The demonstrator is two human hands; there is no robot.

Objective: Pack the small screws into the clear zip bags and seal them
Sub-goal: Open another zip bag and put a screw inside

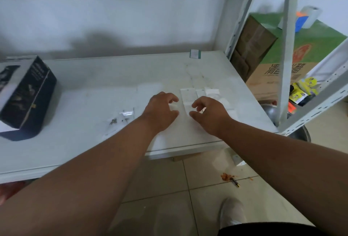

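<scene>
Storeroom: white table (94, 88), metal racking (286, 62), stacked cardboard boxes (301, 51), tiled floor (169, 188).

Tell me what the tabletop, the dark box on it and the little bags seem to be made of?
Tabletop: smooth, pale, faintly glossy, maybe laminate or glass-topped; hard to tell. Dark box: printed cardboard by its folded edges and sheen. Small bags: thin clear plastic film, nearly see-through against the table.

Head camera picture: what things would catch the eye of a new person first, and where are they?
First the two hands, left and right, curled close together over the middle of the white table, above clear zip bags. Next the dark box at the table's left end. A few small screws lie left of the left hand.
</scene>
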